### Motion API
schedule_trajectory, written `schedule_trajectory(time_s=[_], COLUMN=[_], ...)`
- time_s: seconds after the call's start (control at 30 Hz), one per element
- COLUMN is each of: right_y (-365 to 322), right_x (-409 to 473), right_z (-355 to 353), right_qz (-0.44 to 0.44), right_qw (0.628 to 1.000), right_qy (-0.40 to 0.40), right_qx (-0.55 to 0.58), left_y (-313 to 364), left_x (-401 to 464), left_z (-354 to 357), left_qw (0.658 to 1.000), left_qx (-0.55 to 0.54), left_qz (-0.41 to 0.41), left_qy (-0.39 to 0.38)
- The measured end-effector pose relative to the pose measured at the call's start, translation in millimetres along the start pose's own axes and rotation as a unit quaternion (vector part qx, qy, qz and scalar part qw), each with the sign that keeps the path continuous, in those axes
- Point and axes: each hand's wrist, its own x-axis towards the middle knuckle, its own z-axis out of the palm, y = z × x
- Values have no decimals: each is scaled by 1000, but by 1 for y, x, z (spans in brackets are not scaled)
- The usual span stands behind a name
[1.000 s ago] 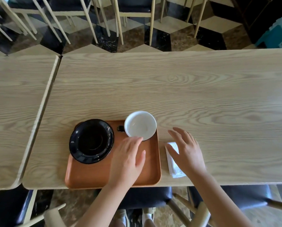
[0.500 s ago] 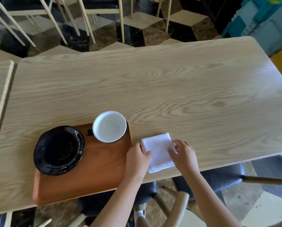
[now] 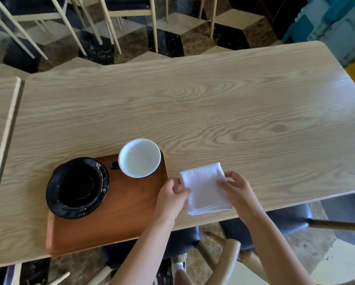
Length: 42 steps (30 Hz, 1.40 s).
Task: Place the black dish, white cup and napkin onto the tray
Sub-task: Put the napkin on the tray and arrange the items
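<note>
We find the glossy round black dish point(image 3: 77, 188) and white ceramic cup point(image 3: 139, 157) already on the brown wooden tray point(image 3: 119, 219). Our left hand point(image 3: 171, 197) and right hand point(image 3: 235, 189) pinch the folded white napkin point(image 3: 204, 187) just beside the tray, over the pale wooden worktop point(image 3: 213, 112); it alone remains.

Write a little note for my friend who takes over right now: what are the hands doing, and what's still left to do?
Left hand: pinching the napkin's left edge.
Right hand: gripping the napkin's right side.
Napkin: folded, white, on the table just right of the tray, not on it yet.
Black dish: on the tray's left part.
White cup: upright at the tray's far right corner, looks empty.
Done: dish and cup.
Left: put the napkin on the tray; the bare near right area looks like a good spot.
</note>
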Motion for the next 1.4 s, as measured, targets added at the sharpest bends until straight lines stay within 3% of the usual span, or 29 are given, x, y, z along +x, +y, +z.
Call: schedule_trajectory(time_s=[0.13, 0.27, 0.43, 0.53, 0.63, 0.87, 1.07, 1.23, 1.4], right_y=[-8, -8, 6, 17, 25, 27, 31, 43, 60], right_x=[-12, -23, -35, -36, -31, -27, -28, -31, -24], right_z=[-1, 10, 45, 76, 99, 114, 114, 111, 106], right_qz=[1, 4, 2, -60, -124, -175, -272, -280, -405], right_qw=[994, 988, 993, 991, 972, 926, 874, 840, 741], right_qy=[-65, -112, -119, -88, -92, -135, -131, -104, -22], right_qx=[92, 104, 11, -82, -177, -305, -382, -453, -536], left_y=[9, 5, -24, -40, -50, -69, -75, -89, -100], left_x=[-13, -35, -51, -50, -44, -29, -28, -30, -32], left_z=[-19, -46, -79, -96, -112, -132, -127, -129, -129], left_qw=[997, 992, 994, 993, 986, 964, 918, 897, 804], left_qx=[-72, -120, -78, -5, 66, 211, 305, 353, 466], left_qz=[5, 20, 30, 63, 107, 151, 239, 255, 350], left_qy=[-27, -35, 66, 99, 106, 65, 80, 78, 116])
